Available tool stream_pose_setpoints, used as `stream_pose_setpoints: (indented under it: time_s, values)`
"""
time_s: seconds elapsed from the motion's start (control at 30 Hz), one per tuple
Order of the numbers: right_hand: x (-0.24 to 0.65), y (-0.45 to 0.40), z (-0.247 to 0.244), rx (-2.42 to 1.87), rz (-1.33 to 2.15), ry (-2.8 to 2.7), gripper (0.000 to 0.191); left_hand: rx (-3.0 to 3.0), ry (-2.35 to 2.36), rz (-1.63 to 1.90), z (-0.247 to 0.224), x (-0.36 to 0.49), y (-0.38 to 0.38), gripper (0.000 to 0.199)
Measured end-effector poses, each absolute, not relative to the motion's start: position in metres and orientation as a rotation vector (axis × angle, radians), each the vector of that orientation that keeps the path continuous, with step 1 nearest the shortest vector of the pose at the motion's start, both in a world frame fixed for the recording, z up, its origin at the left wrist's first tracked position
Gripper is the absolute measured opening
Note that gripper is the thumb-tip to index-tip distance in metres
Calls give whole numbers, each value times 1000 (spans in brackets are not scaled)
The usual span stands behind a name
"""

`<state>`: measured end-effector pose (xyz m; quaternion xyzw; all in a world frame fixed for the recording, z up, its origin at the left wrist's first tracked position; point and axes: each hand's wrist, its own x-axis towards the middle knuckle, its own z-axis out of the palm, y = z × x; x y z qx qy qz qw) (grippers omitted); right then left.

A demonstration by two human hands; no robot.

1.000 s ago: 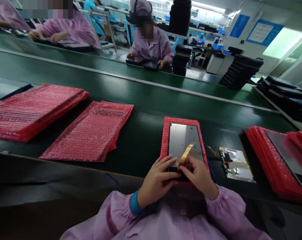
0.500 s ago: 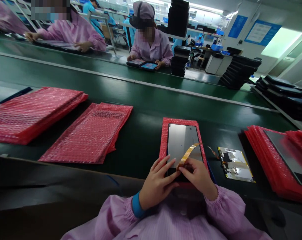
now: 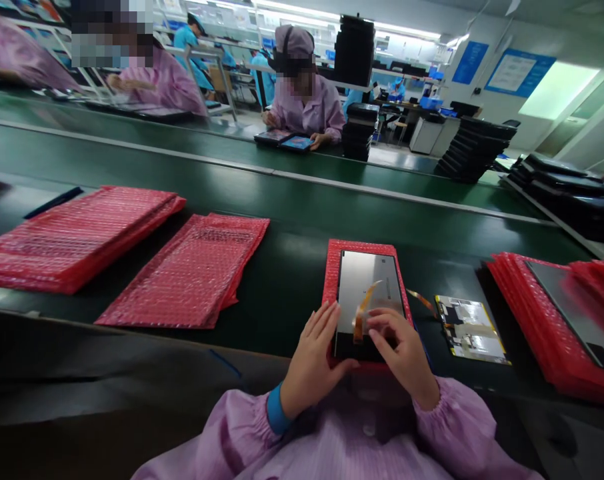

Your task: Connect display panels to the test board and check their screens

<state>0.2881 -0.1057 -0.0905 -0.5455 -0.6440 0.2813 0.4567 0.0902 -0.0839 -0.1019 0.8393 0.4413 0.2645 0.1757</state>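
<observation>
A display panel [image 3: 372, 270] lies silver back up on a red bubble-wrap bag [image 3: 333, 257] in front of me. From its dark near end an orange flex cable [image 3: 360, 319] rises and curves away, slightly blurred. My left hand [image 3: 315, 360] rests along the panel's left near edge, fingers stretched out and holding nothing. Just right of the cable is my right hand [image 3: 399, 347], thumb and fingers apart, with no firm grip visible. To the right lies a silver-and-black electronic assembly [image 3: 472, 327] with its own thin orange cable [image 3: 422, 300].
Red bubble-wrap bags lie in piles at left [image 3: 77, 240] and centre left [image 3: 192, 273]. At right, another red stack [image 3: 532, 320] carries a panel [image 3: 557, 293]. Beyond the green belt [image 3: 282, 200] stand black tray stacks [image 3: 475, 150] and a co-worker [image 3: 307, 100] handling tablets.
My right fingers have let go of the flex cable and spread apart. The cable now stands more upright. My left hand has drawn back to the panel's left edge.
</observation>
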Motion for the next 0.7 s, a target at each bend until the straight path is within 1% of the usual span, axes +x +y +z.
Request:
stream_pose_setpoints:
  time_s: [0.03, 0.07, 0.1, 0.2, 0.33, 0.37, 0.47, 0.53, 0.6, 0.63, 0.7]
  values:
    - [290, -109, -94, -1395, 581, -1633, 18, 2348, 1289, 742, -102, 91, -84, 101]
    - [291, -113, -97, -1456, 462, -1688, 21, 2327, 1318, 729, -102, 92, -84, 107]
    - [293, -116, -101, -1512, 355, -1749, 27, 2311, 1337, 713, -101, 92, -84, 109]
    - [296, -124, -110, -1598, 175, -1913, 47, 2263, 1344, 694, -98, 94, -82, 103]
    - [297, -127, -115, -1564, 133, -2018, 74, 2177, 1291, 784, -95, 94, -80, 99]
    - [296, -127, -116, -1554, 117, -2019, 77, 2157, 1262, 804, -94, 93, -80, 100]
    - [295, -126, -121, -1544, 37, -1966, 69, 2140, 1203, 785, -93, 92, -77, 100]
    - [297, -125, -124, -1528, -48, -1923, 74, 2179, 1219, 707, -92, 91, -76, 97]
    - [303, -127, -122, -1472, -127, -1850, 75, 2240, 1233, 622, -91, 90, -77, 87]
    - [307, -129, -120, -1454, -134, -1783, 69, 2266, 1227, 598, -90, 90, -78, 82]
    - [316, -138, -115, -1497, -53, -1539, 48, 2289, 1197, 652, -89, 90, -81, 70]
